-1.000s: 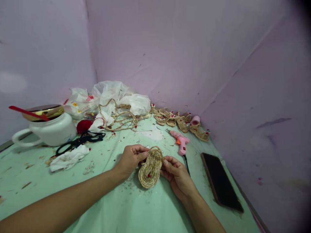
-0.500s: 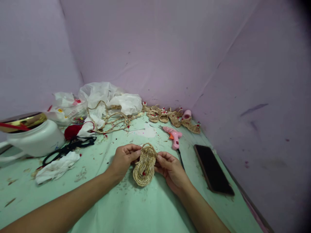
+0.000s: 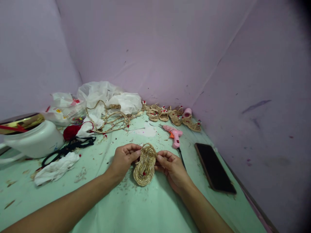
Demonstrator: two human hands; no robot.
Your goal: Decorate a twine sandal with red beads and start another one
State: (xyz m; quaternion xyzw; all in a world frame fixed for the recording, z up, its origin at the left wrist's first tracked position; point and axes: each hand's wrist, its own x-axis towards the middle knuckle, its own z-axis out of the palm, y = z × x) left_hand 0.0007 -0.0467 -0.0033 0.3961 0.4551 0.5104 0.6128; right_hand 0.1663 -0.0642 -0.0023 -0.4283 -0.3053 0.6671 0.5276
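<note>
Between my hands is a small slipper (image 3: 145, 166) of coiled straw-coloured rope, shaped like a figure eight, with a red spot on its wider, nearer end and a rope loop at the far end. My left hand (image 3: 125, 160) pinches the slipper's upper left edge between thumb and fingers. Against its upper right edge, my right hand (image 3: 172, 169) is closed in a similar pinch. Beyond my right hand lies a pink hot glue gun (image 3: 174, 135), its nozzle pointing away to the left.
Rope slippers with beads (image 3: 175, 117) line the back wall. A dark phone (image 3: 215, 168) lies at right. Leftward are black scissors (image 3: 65, 149), crumpled white cloth (image 3: 57, 168), red yarn (image 3: 71, 132), a white pot (image 3: 36, 139), loose rope (image 3: 116, 121) and plastic bags (image 3: 99, 92).
The view has shifted very slightly. Both hands keep the same hold on the slipper, and nothing else has visibly moved.
</note>
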